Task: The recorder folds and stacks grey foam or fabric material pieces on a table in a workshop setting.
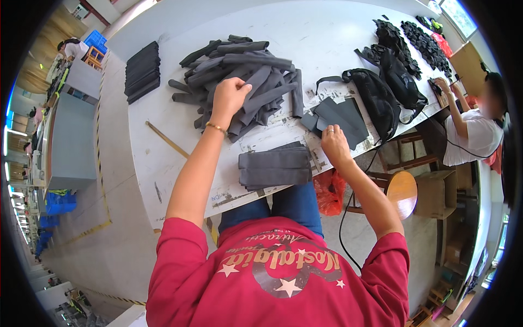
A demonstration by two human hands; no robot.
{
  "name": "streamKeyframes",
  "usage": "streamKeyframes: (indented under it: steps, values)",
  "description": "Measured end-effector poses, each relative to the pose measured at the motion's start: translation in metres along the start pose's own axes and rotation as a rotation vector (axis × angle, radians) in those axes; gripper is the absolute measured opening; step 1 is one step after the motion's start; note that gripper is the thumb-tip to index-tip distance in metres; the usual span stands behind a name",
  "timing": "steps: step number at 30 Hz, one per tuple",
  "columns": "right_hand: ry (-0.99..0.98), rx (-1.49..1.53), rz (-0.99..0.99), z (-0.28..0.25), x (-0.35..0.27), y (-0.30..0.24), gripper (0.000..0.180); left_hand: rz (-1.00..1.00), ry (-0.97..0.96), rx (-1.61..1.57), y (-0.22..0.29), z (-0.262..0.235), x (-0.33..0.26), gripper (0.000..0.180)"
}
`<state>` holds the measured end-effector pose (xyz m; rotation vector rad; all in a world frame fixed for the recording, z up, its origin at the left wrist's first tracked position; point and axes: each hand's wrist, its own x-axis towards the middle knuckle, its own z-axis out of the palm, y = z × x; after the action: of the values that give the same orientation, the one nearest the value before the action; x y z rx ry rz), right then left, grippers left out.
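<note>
My left hand is over a loose heap of dark grey folded fabric strips, its fingers curled and thumb and fingertips close together. Whatever is between them, if anything, is hidden. To the right, my right hand has its fingers bent at the near edge of some flat grey fabric pieces, pinching the edge of one. These pieces lie overlapping and fanned out on the table. Between my forearms, near the front edge, sits a neat stack of folded grey strips.
The white table also holds a dark strip stack, a wooden stick, black bags and black piles. A red plastic bag, a stool and a black cable are below. Another person sits right.
</note>
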<state>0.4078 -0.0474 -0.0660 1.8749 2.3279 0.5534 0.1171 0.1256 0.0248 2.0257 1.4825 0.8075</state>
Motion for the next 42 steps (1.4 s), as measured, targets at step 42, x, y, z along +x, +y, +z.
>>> streamKeyframes:
  steps: [42]
  values:
    - [0.681,0.814,-0.055,-0.196,0.026,-0.071,0.022,-0.365,0.047,-1.649,0.048,-0.036,-0.134,0.019]
